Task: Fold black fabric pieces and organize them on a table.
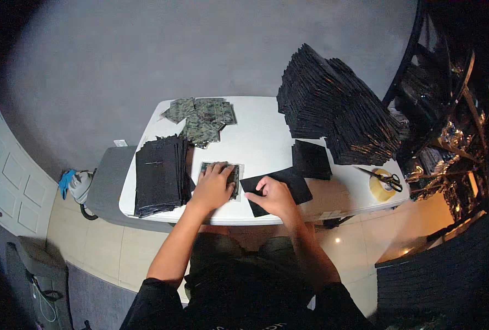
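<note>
My left hand [215, 186] lies palm down on a camouflage-patterned packet in a clear plastic sleeve [237, 192], pressing it to the white table. Its fingers are slightly spread and cover most of the packet. My right hand [275, 197] is over a flat black sheet or pouch [298, 186], thumb and curled forefinger near its left end. Whether they pinch it I cannot tell. Left of my left hand stands a thick stack of black folded pieces [160, 175]. Several more camouflage packets [203, 117] lie loosely overlapped at the table's far left.
A tall, leaning pile of black pieces [335, 103] fills the far right of the white table [261, 123]. Another black piece [312, 159] lies before it. Black-handled scissors [388, 180] rest on a roll of tape [379, 192] at the right end. A grey bench [112, 181] adjoins the left side.
</note>
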A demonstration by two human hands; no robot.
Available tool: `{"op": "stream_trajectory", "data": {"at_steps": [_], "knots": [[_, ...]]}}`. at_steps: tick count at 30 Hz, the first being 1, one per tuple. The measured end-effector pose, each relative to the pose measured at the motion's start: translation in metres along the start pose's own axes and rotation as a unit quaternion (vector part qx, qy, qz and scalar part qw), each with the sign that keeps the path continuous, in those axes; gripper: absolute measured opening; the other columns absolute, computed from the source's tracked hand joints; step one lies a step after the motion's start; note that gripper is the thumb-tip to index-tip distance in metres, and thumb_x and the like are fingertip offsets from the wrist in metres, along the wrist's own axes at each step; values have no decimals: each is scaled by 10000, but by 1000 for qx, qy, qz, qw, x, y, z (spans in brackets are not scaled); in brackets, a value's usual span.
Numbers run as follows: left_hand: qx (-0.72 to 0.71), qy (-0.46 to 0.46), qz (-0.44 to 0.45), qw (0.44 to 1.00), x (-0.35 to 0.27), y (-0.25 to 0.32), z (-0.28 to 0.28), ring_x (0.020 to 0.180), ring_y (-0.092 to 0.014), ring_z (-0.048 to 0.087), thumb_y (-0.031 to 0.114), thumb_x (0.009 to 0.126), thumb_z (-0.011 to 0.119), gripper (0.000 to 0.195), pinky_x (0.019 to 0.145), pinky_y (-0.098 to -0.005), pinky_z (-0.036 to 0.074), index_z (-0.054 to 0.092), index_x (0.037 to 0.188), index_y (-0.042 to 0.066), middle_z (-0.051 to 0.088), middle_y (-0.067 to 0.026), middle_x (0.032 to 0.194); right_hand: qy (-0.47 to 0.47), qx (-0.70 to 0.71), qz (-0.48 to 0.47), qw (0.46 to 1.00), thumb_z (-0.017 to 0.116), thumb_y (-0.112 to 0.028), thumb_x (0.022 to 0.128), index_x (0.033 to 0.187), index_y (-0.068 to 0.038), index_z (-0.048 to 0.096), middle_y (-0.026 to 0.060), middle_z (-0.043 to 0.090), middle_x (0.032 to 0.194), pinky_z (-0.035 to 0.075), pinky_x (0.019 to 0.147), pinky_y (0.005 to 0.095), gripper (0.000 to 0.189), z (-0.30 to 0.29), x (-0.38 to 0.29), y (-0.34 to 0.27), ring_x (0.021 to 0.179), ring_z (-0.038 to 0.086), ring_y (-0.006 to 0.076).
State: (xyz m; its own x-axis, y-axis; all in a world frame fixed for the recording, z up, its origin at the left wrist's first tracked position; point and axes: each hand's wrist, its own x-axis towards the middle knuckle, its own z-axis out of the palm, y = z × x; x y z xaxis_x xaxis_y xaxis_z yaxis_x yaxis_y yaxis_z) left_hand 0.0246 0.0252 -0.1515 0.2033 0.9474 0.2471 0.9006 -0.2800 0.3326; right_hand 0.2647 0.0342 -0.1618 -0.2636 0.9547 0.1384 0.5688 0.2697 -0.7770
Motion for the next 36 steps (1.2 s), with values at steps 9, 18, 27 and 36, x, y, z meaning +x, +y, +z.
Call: {"op": "stream_trajectory", "data": {"at_steps": [9,18,27,36], "knots": [[-2,124,34,992,-7,-9,26,1463,-451,530,224,977,701,468,1234,-607,386,692,1415,60,616,-228,1505,-8,-126,-39,991,993,-431,772,1070,-36,607,216,741,908,588,766,514,628,6,2,-3,852,770,407],[4,22,-10,1000,-3,-4,9,1465,-443,516,278,999,717,538,1225,-619,399,661,1508,112,599,-194,1551,-36,22,-42,998,874,-150,943,861,-20,668,39,647,663,448,577,299,257,-7,8,11,619,552,65],[31,-28,2,999,22,-28,10,1564,-478,437,352,1038,718,594,1302,-644,318,611,1572,116,550,-200,1632,74,79,-49,993,809,-100,999,856,-16,650,-21,627,675,385,562,281,230,10,10,16,634,506,28],[-61,55,28,996,38,-42,-9,998,-498,726,165,929,783,261,895,-537,594,730,1127,5,723,-264,1057,115,164,-6,980,832,-163,961,914,3,722,117,769,779,543,651,343,205,38,24,26,671,723,167]]}}
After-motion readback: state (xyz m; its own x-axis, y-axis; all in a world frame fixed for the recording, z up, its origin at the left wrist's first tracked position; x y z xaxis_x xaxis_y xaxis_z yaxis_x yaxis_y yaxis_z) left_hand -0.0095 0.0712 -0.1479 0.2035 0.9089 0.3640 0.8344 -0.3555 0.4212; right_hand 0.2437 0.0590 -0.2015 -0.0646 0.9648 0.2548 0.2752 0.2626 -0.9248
